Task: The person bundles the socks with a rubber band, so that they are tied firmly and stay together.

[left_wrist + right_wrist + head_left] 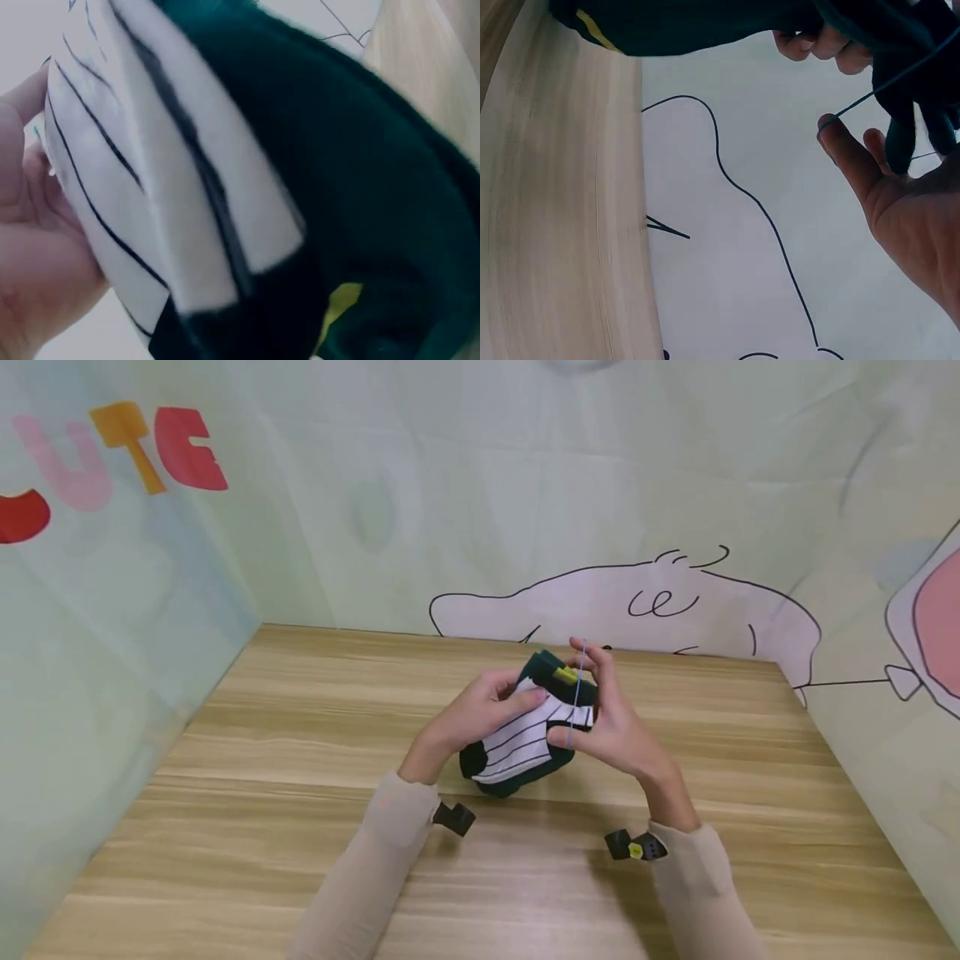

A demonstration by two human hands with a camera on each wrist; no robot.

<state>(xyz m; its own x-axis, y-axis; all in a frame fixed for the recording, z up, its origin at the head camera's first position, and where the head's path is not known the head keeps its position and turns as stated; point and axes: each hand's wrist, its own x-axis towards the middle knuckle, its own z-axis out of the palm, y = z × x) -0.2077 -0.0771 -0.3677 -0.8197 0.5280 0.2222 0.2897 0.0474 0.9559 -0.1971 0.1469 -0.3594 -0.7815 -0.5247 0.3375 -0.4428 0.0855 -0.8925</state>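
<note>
In the head view a bundle of socks (pixel 517 739), white with dark stripes and dark green parts, is held tilted above the table. My left hand (pixel 487 706) grips it, thumb on the striped face and fingers behind. A yellow mark (pixel 566 675) shows near the green cuff. My right hand (pixel 618 727) is at the cuff end, thumb and fingers spread apart. A thin blue rubber band (pixel 577 693) stretches between them, across the front of the socks. In the right wrist view the band (pixel 900 77) runs from a fingertip past the dark green fabric.
The wooden table (pixel 262 827) spreads beneath both hands. A printed backdrop (pixel 360 527) with cartoon drawings and letters stands along its back and sides. Small black devices (pixel 454 818) are strapped at both wrists.
</note>
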